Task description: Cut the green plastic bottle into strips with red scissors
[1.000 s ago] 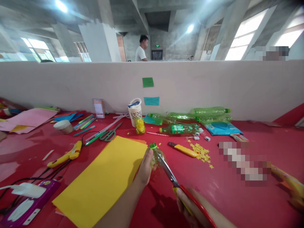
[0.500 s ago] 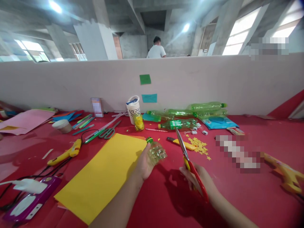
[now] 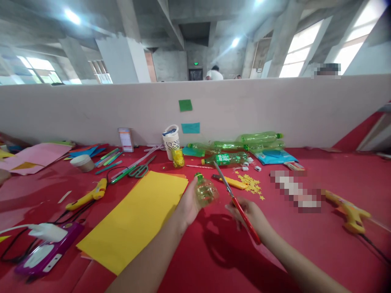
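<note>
My left hand (image 3: 187, 205) is closed around the cut-off top of a clear green plastic bottle (image 3: 205, 191), green cap pointing up and away. My right hand (image 3: 250, 213) grips red-handled scissors (image 3: 233, 196), blades together and pointing up-left, just right of the bottle piece and apart from it. Both hands hover above the red table (image 3: 275, 244). A large yellow paper sheet (image 3: 137, 217) lies flat to the left of my left hand.
A yellow utility knife (image 3: 229, 182) and yellow paper stars (image 3: 251, 185) lie behind the hands. Several green bottles (image 3: 244, 144), a white cup (image 3: 172, 141), green scissors (image 3: 139, 171), glue guns (image 3: 88, 196) (image 3: 346, 211), pens, coloured paper and a purple device (image 3: 45, 256) surround them. A white partition stands behind.
The scissors came out of the bottle piece and swung right and up, then tilted back toward it. My left hand kept hold of the bottle piece.
</note>
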Demonstrator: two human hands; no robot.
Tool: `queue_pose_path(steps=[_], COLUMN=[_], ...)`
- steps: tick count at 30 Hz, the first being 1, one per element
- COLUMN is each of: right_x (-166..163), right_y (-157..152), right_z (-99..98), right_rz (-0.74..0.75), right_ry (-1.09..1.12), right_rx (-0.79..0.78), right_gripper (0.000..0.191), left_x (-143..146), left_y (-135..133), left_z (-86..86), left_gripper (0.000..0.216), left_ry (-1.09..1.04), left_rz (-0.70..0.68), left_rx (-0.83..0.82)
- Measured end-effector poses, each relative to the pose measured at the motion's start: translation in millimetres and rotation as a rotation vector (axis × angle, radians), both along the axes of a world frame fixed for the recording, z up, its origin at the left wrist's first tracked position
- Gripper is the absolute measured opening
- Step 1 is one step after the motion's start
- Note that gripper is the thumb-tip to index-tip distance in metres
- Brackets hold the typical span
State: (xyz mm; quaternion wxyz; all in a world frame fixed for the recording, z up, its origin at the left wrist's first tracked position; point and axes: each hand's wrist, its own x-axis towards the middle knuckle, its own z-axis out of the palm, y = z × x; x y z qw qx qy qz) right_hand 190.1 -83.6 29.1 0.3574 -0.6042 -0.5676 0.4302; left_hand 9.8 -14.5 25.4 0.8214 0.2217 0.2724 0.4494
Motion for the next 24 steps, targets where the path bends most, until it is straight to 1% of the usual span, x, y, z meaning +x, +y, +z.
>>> queue_pose_path(steps=[4,7,10,13,15,17,19,22,24], right_x=[5.7,11.6,14.1,9.3,3.2,-2.5,-5.9,-7.0,-6.4], right_y=[2.9,11.1,23.4,30.4,28.5,22.2,14.6,6.2,3.7], right_z=[13.7,17.6,10.5,-5.6,-15.9,-21.7,-22.3,-18.7,-17.4], right_rz=[0.033,0.021,-0.007,-0.032,-0.042,-0.052,-0.041,-0.010,0.014], right_ry=[0.012,-0.021,-0.079,-0.121,-0.140,-0.163,-0.191,-0.238,-0.257], right_rx=[0.003,0.062,0.121,0.152,0.163,0.173,0.199,0.216,0.218], right_gripper=[0.032,0.032,0.028,0.023,0.019,0.019,0.020,0.021,0.020], left_x=[4.5,2.7,-1.0,-2.3,-1.2,0.7,2.7,4.4,4.5], left_y=[-1.6,-0.6,-0.5,-4.7,-9.7,-14.8,-18.6,-21.9,-23.2], left_z=[10.9,12.2,6.0,-4.1,-9.1,-11.5,-12.3,-14.2,-16.7], left_gripper=[0.027,0.026,0.028,0.031,0.032,0.033,0.034,0.035,0.036], left_ry=[0.007,0.023,-0.007,-0.058,-0.077,-0.102,-0.088,-0.039,-0.001], left_rz=[-0.014,0.006,0.002,-0.047,-0.077,-0.118,-0.129,-0.198,-0.204], left_rx=[-0.017,-0.016,-0.019,-0.032,-0.040,-0.029,-0.030,-0.032,-0.021])
